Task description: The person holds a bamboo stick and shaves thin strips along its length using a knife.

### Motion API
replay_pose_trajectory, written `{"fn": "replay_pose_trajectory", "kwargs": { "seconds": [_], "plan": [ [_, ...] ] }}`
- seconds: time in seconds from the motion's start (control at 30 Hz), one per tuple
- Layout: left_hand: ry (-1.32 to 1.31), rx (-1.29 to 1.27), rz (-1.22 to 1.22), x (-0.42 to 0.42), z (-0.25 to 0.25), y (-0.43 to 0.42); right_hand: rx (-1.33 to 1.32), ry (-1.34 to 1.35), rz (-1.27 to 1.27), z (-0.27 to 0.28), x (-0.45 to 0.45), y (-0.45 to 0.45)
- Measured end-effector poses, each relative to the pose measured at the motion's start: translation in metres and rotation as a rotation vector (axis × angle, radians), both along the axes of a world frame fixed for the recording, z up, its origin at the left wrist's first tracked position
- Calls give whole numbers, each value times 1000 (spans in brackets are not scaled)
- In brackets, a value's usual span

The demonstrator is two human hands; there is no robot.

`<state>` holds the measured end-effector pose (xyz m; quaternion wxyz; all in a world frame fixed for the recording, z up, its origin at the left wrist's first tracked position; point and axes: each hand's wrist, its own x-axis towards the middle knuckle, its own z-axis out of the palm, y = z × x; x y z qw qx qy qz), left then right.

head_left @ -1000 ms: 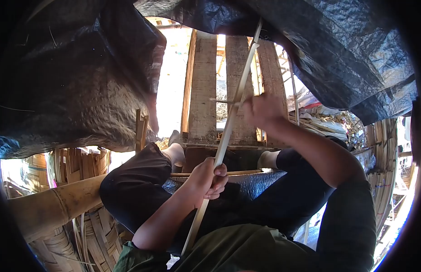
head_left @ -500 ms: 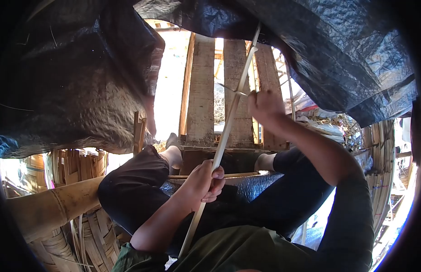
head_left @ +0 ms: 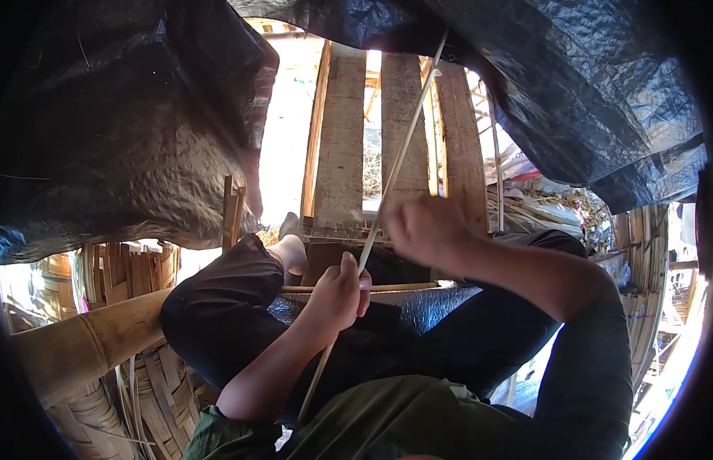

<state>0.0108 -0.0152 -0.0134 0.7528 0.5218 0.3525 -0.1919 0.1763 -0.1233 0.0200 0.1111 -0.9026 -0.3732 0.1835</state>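
A long, pale, thin strip [head_left: 402, 146] slants from my lap up to the dark sheet's edge. My left hand [head_left: 339, 295] is wrapped round its lower part, between my knees. Higher up, my right hand [head_left: 425, 230] is closed beside the strip, blurred by motion. A thin blade-like tool, smeared by the movement, pokes out leftward from the right fist across the strip. A small curl or notch [head_left: 434, 73] shows near the strip's top end.
Dark plastic sheets [head_left: 118, 146] hang at left and upper right. Wooden planks [head_left: 341, 146] stand ahead of my feet. A thick bamboo pole [head_left: 103, 337] lies at the left, above woven bamboo [head_left: 157, 399]. A silvery sheet [head_left: 441, 307] lies between my legs.
My right hand and the tool have come down along the strip towards my left hand. The strip has turned and now shows a narrower side.
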Motion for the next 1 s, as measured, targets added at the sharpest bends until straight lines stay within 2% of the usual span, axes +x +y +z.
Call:
{"fn": "replay_pose_trajectory", "kwargs": {
  "seconds": [0.03, 0.07, 0.1, 0.17, 0.3, 0.37, 0.4, 0.47, 0.5, 0.57, 0.6, 0.63, 0.7, 0.73, 0.8, 0.83, 0.9, 0.97, 1.0],
  "plan": [
    [6, 1, 3, 1, -5, -2, -14, -19, 139, -1, -9, -3],
    [-59, 120, 13, 0, -11, -6, -28, -31, 274, -4, -14, -4],
    [-125, 237, 18, -2, -16, -9, -30, -19, 270, -8, -8, -5],
    [-123, 226, 10, -1, -19, -7, 61, -118, 67, -19, 29, -3],
    [-22, 166, -16, 5, 0, -2, 120, -305, -52, -24, 53, -5],
    [25, 138, -2, 8, 6, 0, 90, 20, -58, -7, 16, -1],
    [77, 108, 13, 9, 8, 0, 89, 19, -58, -11, 0, -5],
    [41, 153, 12, 8, 8, -2, 130, -73, 322, -23, -24, -14],
    [7, 195, 6, 6, 7, -4, 127, -62, 318, -20, -20, -13],
    [40, 144, -9, 6, 6, -1, 90, 72, 123, -6, 6, -4],
    [64, 100, -14, 7, 5, 1, 144, -131, 55, -19, 20, -4],
    [66, 99, -12, 5, 5, 1, 143, -128, 57, -25, 29, -4],
    [41, -69, 20, 5, 4, 1, 219, -261, -53, -30, 41, -4],
    [36, -67, 21, 5, 5, 2, 222, -265, -52, -25, 32, -3],
    [72, -78, 36, 5, 7, 1, 224, 87, 4, -18, -1, -6],
    [71, -77, 39, 6, 7, 1, 224, 87, 7, -20, -8, -9],
    [45, -4, 23, 4, 6, -2, 313, -27, 268, -27, -18, -14],
    [55, -63, 37, 4, 3, 0, 236, 16, 265, -25, 4, -9],
    [47, -117, 57, 6, 2, 2, 294, -42, 128, -30, 15, -6]
  ]
}}
